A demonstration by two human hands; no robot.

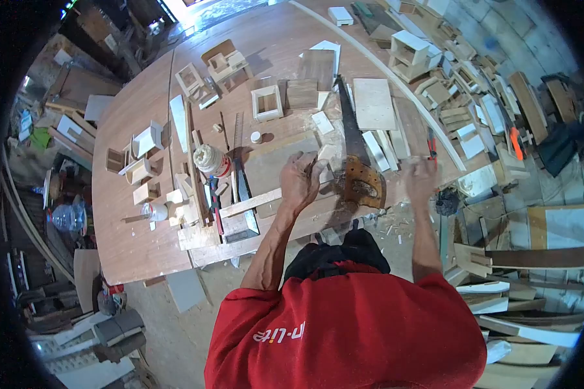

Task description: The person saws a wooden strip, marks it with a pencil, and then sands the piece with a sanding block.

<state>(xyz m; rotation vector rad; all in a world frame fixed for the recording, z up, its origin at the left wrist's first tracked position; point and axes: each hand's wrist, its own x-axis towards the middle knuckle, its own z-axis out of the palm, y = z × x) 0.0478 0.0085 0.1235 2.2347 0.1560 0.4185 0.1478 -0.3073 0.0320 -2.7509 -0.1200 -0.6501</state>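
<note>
My left hand (298,180) is over the near part of the table, its fingers closed on a small pale wooden block (328,154). A light wooden strip (250,203) runs beneath that wrist. To the right of the hand lies a handsaw (355,146), its worn wooden handle toward me and its dark blade pointing away. My right hand (420,178) is at the table's right side, smeared by motion, close to a red-handled tool (432,144). Whether its fingers hold anything is hidden by the blur.
A white tub (211,160) stands left of centre near a metal-bladed square (243,188). Small wooden boxes (266,102) and flat boards (374,104) lie farther back. A long curved strip (383,68) edges the right side, beside piled offcuts (457,117).
</note>
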